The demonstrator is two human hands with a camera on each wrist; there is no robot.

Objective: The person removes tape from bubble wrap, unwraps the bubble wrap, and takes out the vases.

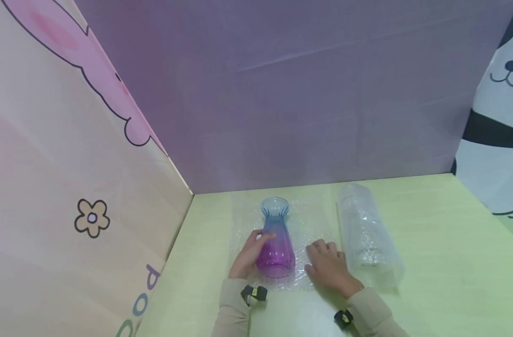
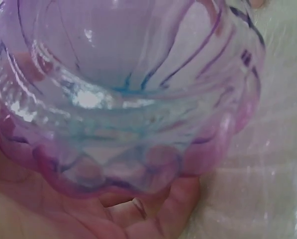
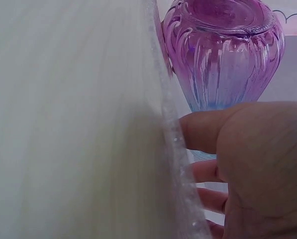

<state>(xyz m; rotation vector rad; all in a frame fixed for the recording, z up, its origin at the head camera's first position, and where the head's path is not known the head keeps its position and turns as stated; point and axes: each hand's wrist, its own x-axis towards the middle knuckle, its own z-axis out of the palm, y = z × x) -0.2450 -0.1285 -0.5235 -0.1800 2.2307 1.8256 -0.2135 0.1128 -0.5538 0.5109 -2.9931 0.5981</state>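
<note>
A ribbed glass vase (image 1: 277, 250), blue at the flared neck and purple at the base, lies on a sheet of bubble wrap (image 1: 304, 220). My left hand (image 1: 247, 258) grips its left side, the thumb over the body; in the left wrist view the fingers pass beneath the purple base (image 2: 138, 172). To the right of the vase, apart from it, my right hand (image 1: 329, 267) rests on the bubble wrap with its fingers spread. The right wrist view shows its thumb and fingertips touching the sheet (image 3: 180, 169), the vase (image 3: 225, 64) beyond.
A bubble-wrap bundle (image 1: 368, 234) with a clear object inside lies on the table right of my right hand. The pale yellow-green table (image 1: 442, 243) meets a purple back wall (image 1: 307, 117). A printed panel (image 1: 71, 154) stands at the left, and a panda print (image 1: 496, 131) at the right.
</note>
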